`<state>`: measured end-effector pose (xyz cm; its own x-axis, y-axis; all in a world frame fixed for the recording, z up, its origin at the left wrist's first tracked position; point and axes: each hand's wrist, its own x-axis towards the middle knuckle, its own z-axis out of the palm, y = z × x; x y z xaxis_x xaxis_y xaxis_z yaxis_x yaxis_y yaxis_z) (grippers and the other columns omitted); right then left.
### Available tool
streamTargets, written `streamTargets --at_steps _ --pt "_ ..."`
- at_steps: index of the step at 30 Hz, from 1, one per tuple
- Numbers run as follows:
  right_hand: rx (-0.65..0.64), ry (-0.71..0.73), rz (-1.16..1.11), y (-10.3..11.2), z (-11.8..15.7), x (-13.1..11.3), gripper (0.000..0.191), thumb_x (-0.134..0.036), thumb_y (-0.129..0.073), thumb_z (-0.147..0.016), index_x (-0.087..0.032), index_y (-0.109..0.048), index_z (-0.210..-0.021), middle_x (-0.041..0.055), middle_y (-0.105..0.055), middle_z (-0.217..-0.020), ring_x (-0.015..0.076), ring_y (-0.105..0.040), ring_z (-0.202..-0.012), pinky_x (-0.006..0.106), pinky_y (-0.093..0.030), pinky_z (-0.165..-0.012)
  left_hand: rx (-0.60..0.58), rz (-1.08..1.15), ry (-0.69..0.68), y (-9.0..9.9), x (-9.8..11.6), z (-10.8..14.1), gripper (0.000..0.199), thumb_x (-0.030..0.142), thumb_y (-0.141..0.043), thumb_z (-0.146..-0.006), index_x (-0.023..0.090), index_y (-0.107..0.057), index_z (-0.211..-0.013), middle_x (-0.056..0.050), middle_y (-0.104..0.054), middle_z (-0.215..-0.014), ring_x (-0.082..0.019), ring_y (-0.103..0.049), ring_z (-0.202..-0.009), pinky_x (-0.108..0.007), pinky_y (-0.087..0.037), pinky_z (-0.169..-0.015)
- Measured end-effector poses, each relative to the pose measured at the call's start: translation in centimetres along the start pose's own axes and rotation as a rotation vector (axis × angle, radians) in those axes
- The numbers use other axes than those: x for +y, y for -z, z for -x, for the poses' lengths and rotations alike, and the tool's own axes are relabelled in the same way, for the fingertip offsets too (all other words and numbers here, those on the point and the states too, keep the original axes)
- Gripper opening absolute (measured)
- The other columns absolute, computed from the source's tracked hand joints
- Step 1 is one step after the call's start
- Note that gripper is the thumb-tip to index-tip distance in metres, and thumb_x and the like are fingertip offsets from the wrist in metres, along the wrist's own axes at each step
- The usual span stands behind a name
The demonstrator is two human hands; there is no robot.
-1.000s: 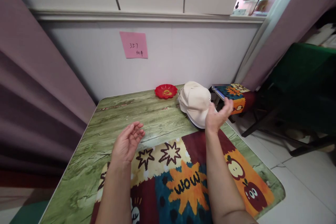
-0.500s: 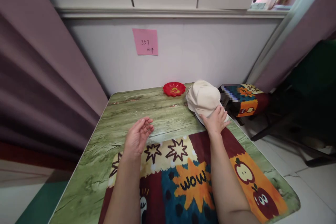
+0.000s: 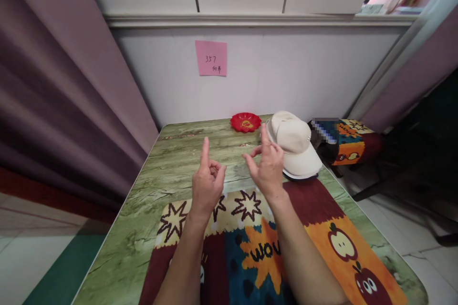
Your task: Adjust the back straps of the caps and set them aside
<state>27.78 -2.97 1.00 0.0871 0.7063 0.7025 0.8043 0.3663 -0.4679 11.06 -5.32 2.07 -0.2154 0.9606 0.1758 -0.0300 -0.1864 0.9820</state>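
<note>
My left hand (image 3: pixel 208 177) is raised above the far edge of the patterned mat (image 3: pixel 250 257), its index finger pointing up and the other fingers curled, with nothing in it. My right hand (image 3: pixel 267 164) is also empty: its index finger stretches upward, the thumb stands apart and the remaining fingers bend. It is just left of a cream cap (image 3: pixel 293 136), overlapping its left edge in view; whether they touch I cannot tell. The cap lies brim toward me at the table's right side, with a dark edge showing beneath the brim. Behind my hands sits a red scalloped dish (image 3: pixel 246 123) with a gold design.
The green wood-grain table (image 3: pixel 175 152) stands against a white panel bearing a pink note (image 3: pixel 212 58). A purple curtain (image 3: pixel 82 81) hangs at the left. To the right, beyond the table edge, is a stool (image 3: pixel 347 147) with a matching patterned cover, near dark furniture.
My right hand has come off the cap's brim and moved left. My left hand has risen slightly, its index finger now pointing up. The view has shifted a little, and the cap rests on the table.
</note>
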Motion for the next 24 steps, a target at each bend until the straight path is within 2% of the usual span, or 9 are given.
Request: streamTargets --at_steps 4,8,11,18,24 --pt "-0.045 0.116 0.036 -0.8 1.0 -2.6 0.079 -0.024 -0.053 -0.093 -0.016 -0.007 -0.158 -0.0004 -0.064 -0.078 0.0193 -0.057 -0.078 0.043 -0.037 -0.100 0.037 -0.022 -0.048 -0.6 0.8 1.0 0.075 0.002 -0.068 -0.069 0.026 -0.053 -0.139 0.004 -0.062 -0.070 -0.012 -0.054 -0.062 -0.016 -0.041 -0.065" --pt "-0.063 0.131 0.085 -0.9 1.4 -2.7 0.083 -0.020 -0.052 -0.093 -0.015 -0.001 -0.158 0.0002 -0.064 -0.082 0.0190 -0.056 -0.079 0.044 -0.035 -0.102 0.120 0.006 -0.013 -0.5 0.6 1.1 0.070 0.002 -0.068 -0.070 0.020 -0.055 -0.136 0.000 -0.063 -0.071 -0.018 -0.061 -0.074 -0.018 -0.041 -0.067" --pt "-0.074 0.128 0.108 -0.9 1.3 -2.5 0.085 -0.018 -0.053 -0.091 -0.016 0.000 -0.158 0.0002 -0.064 -0.083 0.0192 -0.056 -0.081 0.045 -0.034 -0.103 0.137 0.014 0.009 -0.4 0.2 1.0 0.067 0.001 -0.069 -0.069 0.020 -0.057 -0.133 -0.002 -0.063 -0.073 -0.020 -0.062 -0.078 -0.018 -0.042 -0.068" --pt "-0.135 0.088 0.125 -1.4 1.3 -1.9 0.084 -0.016 -0.052 -0.090 -0.017 -0.003 -0.158 -0.0001 -0.065 -0.081 0.0201 -0.057 -0.080 0.046 -0.032 -0.104 0.066 -0.120 -0.081 -0.6 -0.9 0.6 0.071 0.005 -0.072 -0.071 0.024 -0.055 -0.138 -0.005 -0.066 -0.088 -0.020 -0.061 -0.079 -0.018 -0.041 -0.065" --pt "-0.171 0.056 0.132 -1.8 1.4 -1.6 0.084 -0.015 -0.052 -0.089 -0.018 -0.004 -0.158 -0.0010 -0.065 -0.080 0.0190 -0.057 -0.078 0.045 -0.032 -0.104 0.032 -0.167 -0.068 -0.6 -1.4 0.4 0.076 0.008 -0.071 -0.073 0.025 -0.050 -0.143 -0.007 -0.067 -0.096 -0.021 -0.060 -0.082 -0.019 -0.042 -0.066"
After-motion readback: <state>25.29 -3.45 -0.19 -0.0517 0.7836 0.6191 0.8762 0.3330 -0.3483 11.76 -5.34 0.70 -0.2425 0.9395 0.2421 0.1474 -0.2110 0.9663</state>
